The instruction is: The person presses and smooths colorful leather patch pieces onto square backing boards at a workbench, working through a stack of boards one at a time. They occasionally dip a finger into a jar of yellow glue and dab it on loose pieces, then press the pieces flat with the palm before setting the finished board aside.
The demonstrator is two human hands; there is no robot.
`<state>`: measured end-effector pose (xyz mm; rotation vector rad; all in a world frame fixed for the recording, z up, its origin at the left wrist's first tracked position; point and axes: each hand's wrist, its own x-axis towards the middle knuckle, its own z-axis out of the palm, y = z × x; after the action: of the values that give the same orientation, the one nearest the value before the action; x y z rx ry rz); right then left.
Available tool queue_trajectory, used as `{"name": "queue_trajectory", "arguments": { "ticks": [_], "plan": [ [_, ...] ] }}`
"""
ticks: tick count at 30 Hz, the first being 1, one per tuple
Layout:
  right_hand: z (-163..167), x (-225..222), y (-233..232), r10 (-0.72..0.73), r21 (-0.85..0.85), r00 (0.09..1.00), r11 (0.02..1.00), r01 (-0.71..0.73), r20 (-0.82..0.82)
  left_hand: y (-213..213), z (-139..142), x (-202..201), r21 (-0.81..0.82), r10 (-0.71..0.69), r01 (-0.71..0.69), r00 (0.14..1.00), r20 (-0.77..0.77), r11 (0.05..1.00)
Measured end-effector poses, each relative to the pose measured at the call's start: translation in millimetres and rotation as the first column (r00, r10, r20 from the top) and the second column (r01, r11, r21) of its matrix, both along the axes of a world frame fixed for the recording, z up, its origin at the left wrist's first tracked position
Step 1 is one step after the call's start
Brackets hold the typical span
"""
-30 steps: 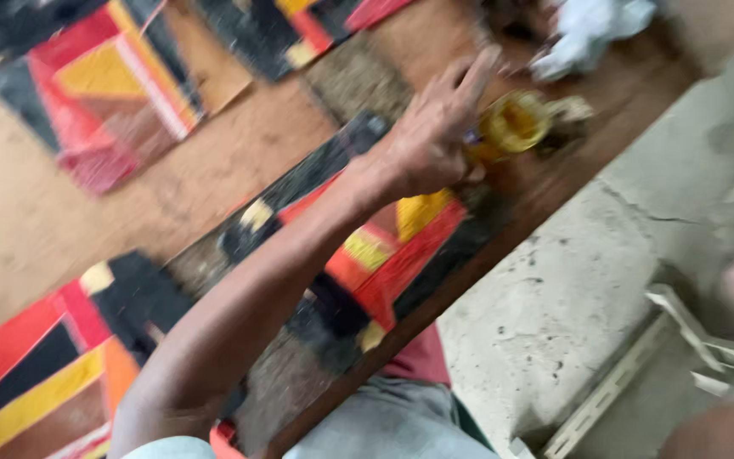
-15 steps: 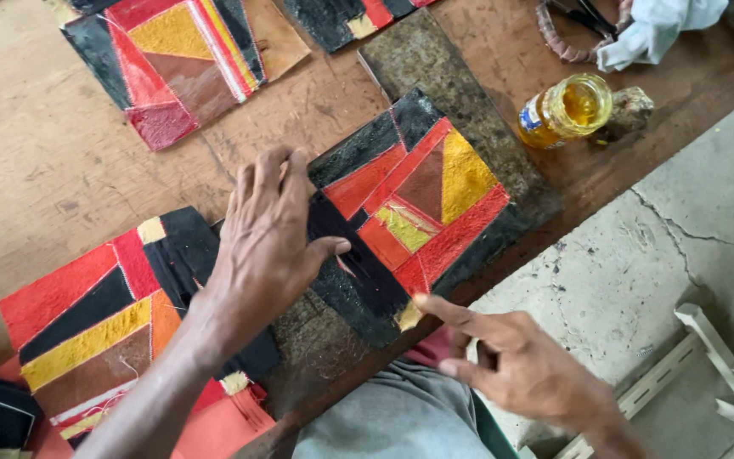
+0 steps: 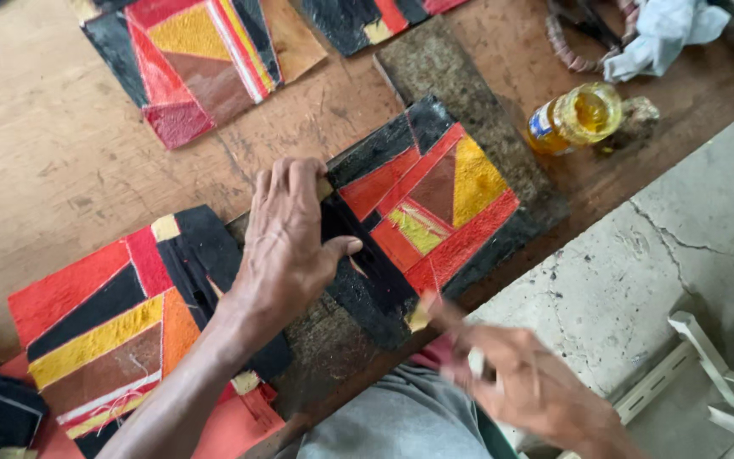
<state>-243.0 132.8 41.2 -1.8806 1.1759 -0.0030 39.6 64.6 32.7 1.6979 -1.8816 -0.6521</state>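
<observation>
- The left hand has come down from the raised, open pose of a second ago and now lies flat, fingers together, pressing on the black edge of the middle patchwork panel. Judged from this, the panel is being held still for work at its near edge.
- The right hand, which half a second ago hovered with spread fingers off the tabletop edge, has moved in to the panel's near corner. It is blurred by motion; it looks closed around something small and pale, but I cannot tell what it holds.
- The middle patchwork panel sits on a dark mat near the tabletop's front edge, in the same place as before.
- Counted: 4 patchwork panels of red, black and yellow pieces show. 1 is the middle panel, 1 is the near-left panel, 1 is the far-left panel, and 1 is cut off by the top edge.
- 1 jar of yellow liquid stands beyond the middle panel, apart from it.
- 1 pale cloth lies at the far right corner.
</observation>
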Motion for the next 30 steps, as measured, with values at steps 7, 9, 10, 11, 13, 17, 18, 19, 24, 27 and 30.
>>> {"name": "queue_trajectory", "arguments": {
  "ticks": [7, 9, 10, 11, 13, 17, 18, 19, 24, 27, 30],
  "plan": [
    [-14, -16, 14, -0.023, 0.003, 0.999, 1.0, 0.024, -0.035, -10, -6, 12, 0.285, 0.151, -0.107, 0.979, -0.138, 0.952],
    [-22, -22, 20, -0.068, 0.048, 0.997, 0.996, 0.07, -0.041, -10, -9, 16, 0.228, 0.183, -0.096, 0.9, -0.395, 0.969],
    [-28, -25, 22, -0.001, 0.023, 1.0, 1.0, 0.0, 0.021, -8, -10, 17, 0.203, 0.191, -0.099, 0.838, -0.51, 0.974],
    [-36, -28, 23, 0.072, -0.011, 0.994, 0.997, -0.071, 0.086, -3, -10, 17, 0.215, 0.192, -0.069, 0.756, -0.625, 0.974],
    [-50, -33, 24, 0.12, 0.04, 0.978, 0.991, -0.128, 0.169, 9, -10, 13, 0.211, 0.186, -0.018, 0.549, -0.815, 0.977],
    [-54, -36, 19, -0.038, 0.095, 0.948, 0.995, 0.008, 0.315, 29, -15, -11, 0.291, 0.276, -0.023, 0.399, -0.874, 0.956],
    [-49, -32, 16, -0.076, 0.035, 0.923, 0.997, 0.068, 0.376, 31, -14, -11, 0.262, 0.259, -0.058, 0.461, -0.849, 0.963],
    [-41, -27, 11, -0.022, -0.062, 0.914, 0.997, 0.051, 0.405, 30, -12, -7, 0.228, 0.239, -0.086, 0.521, -0.819, 0.97],
    [13, 23, -36, 0.143, -0.46, 0.841, 0.878, 0.136, 0.522, 19, 45, 62, -0.043, 0.113, -0.26, 0.558, -0.822, 0.965],
    [44, 52, -55, 0.116, -0.355, 0.82, 0.928, 0.111, 0.561, 15, 106, 143, -0.192, 0.134, -0.283, 0.821, -0.554, 0.94],
    [57, 69, -70, 0.215, -0.253, 0.822, 0.963, -0.09, 0.527, 16, 153, 215, -0.364, 0.185, -0.255, 0.959, -0.216, 0.896]
  ]
}}
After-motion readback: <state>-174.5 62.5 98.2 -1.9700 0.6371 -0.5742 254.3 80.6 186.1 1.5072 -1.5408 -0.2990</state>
